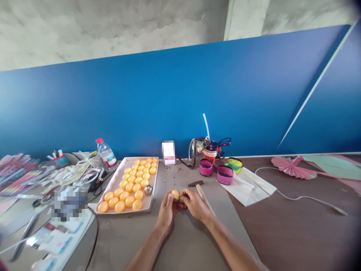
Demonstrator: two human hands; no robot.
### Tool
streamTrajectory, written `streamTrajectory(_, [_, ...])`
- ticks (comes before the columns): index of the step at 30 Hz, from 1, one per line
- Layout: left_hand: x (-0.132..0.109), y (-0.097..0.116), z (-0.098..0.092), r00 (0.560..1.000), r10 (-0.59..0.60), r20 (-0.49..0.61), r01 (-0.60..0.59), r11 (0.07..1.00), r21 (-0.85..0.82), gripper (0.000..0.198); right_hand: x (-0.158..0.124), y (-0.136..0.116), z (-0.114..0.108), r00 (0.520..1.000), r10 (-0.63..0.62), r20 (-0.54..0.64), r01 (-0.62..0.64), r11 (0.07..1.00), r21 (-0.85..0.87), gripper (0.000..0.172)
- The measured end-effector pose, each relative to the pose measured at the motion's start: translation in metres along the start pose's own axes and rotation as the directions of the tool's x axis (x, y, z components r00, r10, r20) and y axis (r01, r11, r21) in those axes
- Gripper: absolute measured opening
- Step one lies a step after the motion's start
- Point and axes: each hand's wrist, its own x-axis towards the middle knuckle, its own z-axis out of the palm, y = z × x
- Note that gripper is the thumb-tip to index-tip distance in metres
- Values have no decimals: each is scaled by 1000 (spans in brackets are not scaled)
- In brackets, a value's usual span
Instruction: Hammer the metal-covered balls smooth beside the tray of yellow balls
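Both my hands meet over the grey table, just right of a tray. My left hand (167,211) and my right hand (194,203) are closed together around a small yellow ball (175,194), which shows between the fingertips. The pale tray (116,179) holds several rows of the same yellow balls (132,185) and one small silver ball (148,189). A small hammer (195,183) with a wooden handle lies just beyond my right hand.
Pink ribbon rolls (225,175), a glue gun and cables (210,147) stand at the back by the blue wall. A water bottle (106,153) and tangled ribbons (66,174) lie left. White paper (249,187), a white cord (299,197) and pink paper fans (293,167) lie right.
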Motion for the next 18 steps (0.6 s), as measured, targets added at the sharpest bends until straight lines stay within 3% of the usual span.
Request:
streamTrajectory(6, [-2, 2, 3, 1000, -21, 9, 21, 999, -24, 28, 3, 6, 2, 999, 38, -20, -36, 996, 79, 8])
streamTrajectory(11, [0, 9, 5, 987, -162, 23, 163, 978, -130, 37, 6, 11, -7, 995, 96, 20, -98, 951, 293, 11])
streamTrajectory(15, [4, 13, 1, 979, -204, 17, 203, 956, -212, 34, 2, 5, -13, 999, -7, 46, 7, 1000, -7, 12])
streamTrajectory(18, [7, 15, -3, 981, -196, 5, 191, 951, -242, 33, -4, -3, -11, 981, -143, 128, 180, 922, -344, 18])
